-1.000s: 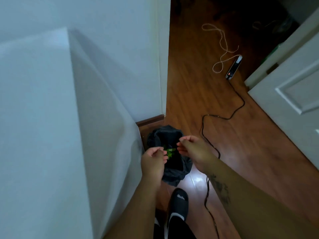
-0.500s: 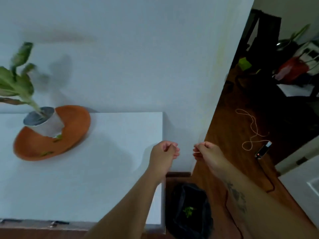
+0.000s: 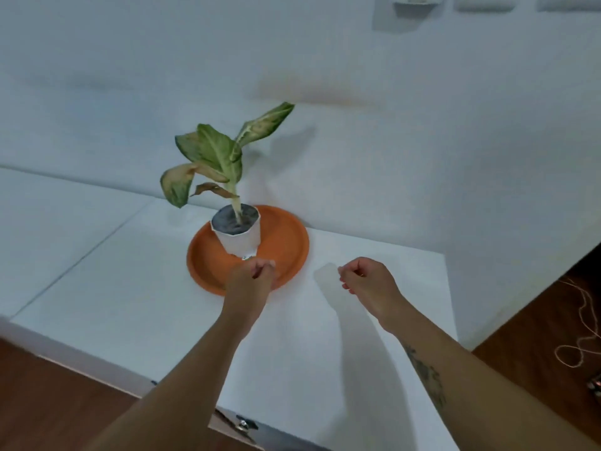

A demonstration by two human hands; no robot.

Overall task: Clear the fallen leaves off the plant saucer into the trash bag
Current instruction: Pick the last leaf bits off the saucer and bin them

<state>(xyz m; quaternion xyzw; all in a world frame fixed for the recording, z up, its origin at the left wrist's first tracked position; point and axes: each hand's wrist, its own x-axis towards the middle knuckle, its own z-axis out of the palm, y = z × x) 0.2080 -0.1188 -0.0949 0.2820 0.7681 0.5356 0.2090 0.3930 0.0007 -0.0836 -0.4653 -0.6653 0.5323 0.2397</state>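
Observation:
An orange plant saucer sits on the white table top, with a white pot and its variegated plant standing in it. My left hand hovers over the saucer's near rim, fingers curled shut with nothing visible in them; it hides that part of the saucer. A small green bit shows at the foot of the pot, just above my knuckles. My right hand is over the bare table to the right of the saucer, fingers loosely curled, holding nothing. The trash bag is out of view.
A white wall rises right behind the table. The table's right edge drops to a wooden floor, where a pale cord lies coiled. Wooden floor also shows at the lower left.
My view has swung from the trash bag on the floor up and left to the table. Both hands have left the bag; my left hand now hovers over the saucer.

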